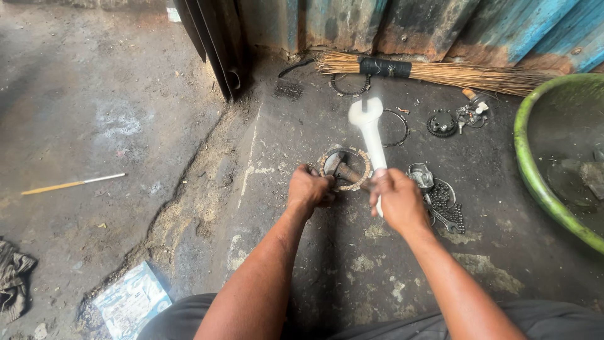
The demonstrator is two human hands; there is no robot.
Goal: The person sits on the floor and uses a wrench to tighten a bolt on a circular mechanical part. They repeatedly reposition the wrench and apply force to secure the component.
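At frame centre the left hand (309, 190) grips a stiff, heavy-looking clutch assembly (344, 169) by its rim — right hand (397, 200) clenched around a blurred wrench (371, 135).

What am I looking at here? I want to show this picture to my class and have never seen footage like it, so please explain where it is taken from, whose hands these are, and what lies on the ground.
There is no machine here. The single picture comes from a camera worn on a person's head, looking down at their own two bare hands over a dirty concrete floor.

The left hand grips a rusty metal part that stands in a round toothed ring. The right hand holds a white spanner, blurred by motion.

Around them lie a chain, a dark gear, thin metal rings, a straw broom against the blue metal wall, a green basin and a stick.
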